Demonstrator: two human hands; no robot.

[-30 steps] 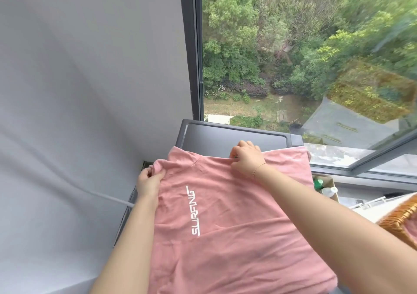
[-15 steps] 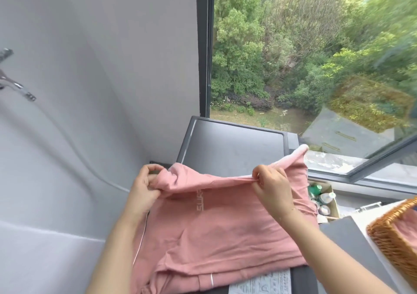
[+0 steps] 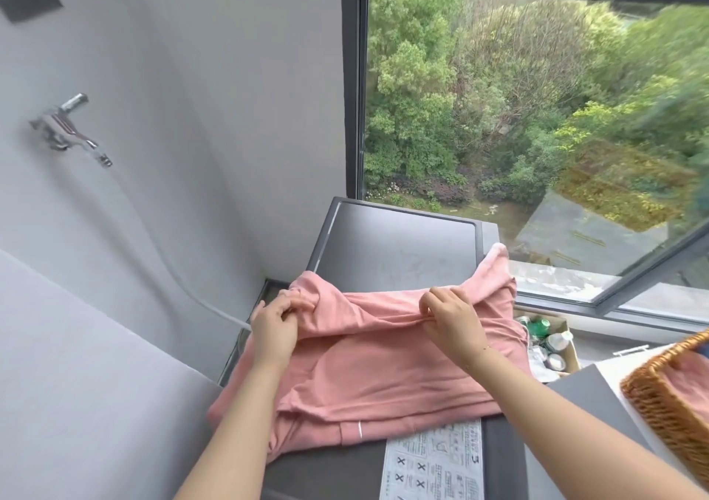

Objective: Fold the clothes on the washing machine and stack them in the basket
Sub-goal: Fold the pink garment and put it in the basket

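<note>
A pink T-shirt (image 3: 383, 377) lies across the dark grey top of the washing machine (image 3: 399, 254), its far edge doubled back towards me. My left hand (image 3: 274, 325) grips the fold at the shirt's left corner. My right hand (image 3: 450, 317) pinches the same folded edge further right. One corner of the shirt sticks up at the machine's right edge. A brown wicker basket (image 3: 660, 403) stands at the right, with pink cloth inside it.
A grey wall runs along the left with a metal tap (image 3: 67, 125) and a thin hose. A large window is behind the machine. A cardboard box of bottles (image 3: 548, 340) sits on the sill. A white instruction sticker (image 3: 433, 461) lies on the machine's near part.
Both hands have lifted the shirt's far edge and drawn it back towards me, folding it over. The printed lettering is now hidden and more of the machine's top shows.
</note>
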